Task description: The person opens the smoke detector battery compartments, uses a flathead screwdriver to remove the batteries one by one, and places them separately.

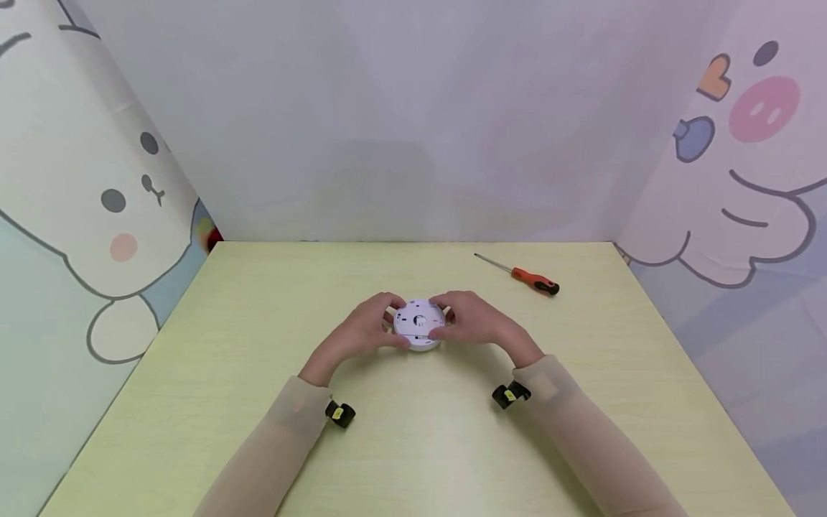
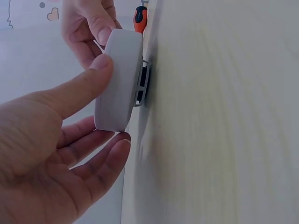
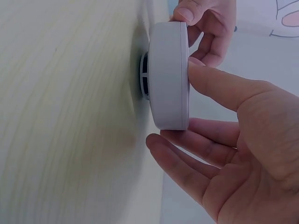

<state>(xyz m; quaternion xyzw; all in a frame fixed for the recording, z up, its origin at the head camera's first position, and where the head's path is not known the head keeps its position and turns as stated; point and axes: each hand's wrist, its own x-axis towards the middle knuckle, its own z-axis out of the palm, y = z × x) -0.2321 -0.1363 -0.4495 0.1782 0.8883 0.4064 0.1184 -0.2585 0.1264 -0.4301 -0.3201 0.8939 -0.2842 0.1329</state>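
Observation:
A round white smoke detector [image 1: 413, 334] is held by both hands just over the middle of the table, its flat back with slots and a central hole facing up. Its vented grille [image 2: 143, 84] points down, close to the tabletop in the left wrist view. My left hand [image 1: 367, 327] grips the left side, thumb on the near edge and fingers around the rim. On the opposite side, my right hand [image 1: 477, 321] pinches the detector with its thumb on the back plate and its fingers under the rim, as the right wrist view shows.
A screwdriver [image 1: 533, 281] with an orange and black handle lies at the back right of the pale wooden table [image 1: 413, 445], its tip pointing left. A white wall sheet [image 1: 413, 143] rises behind the table's far edge, with cartoon-printed sheets on both sides.

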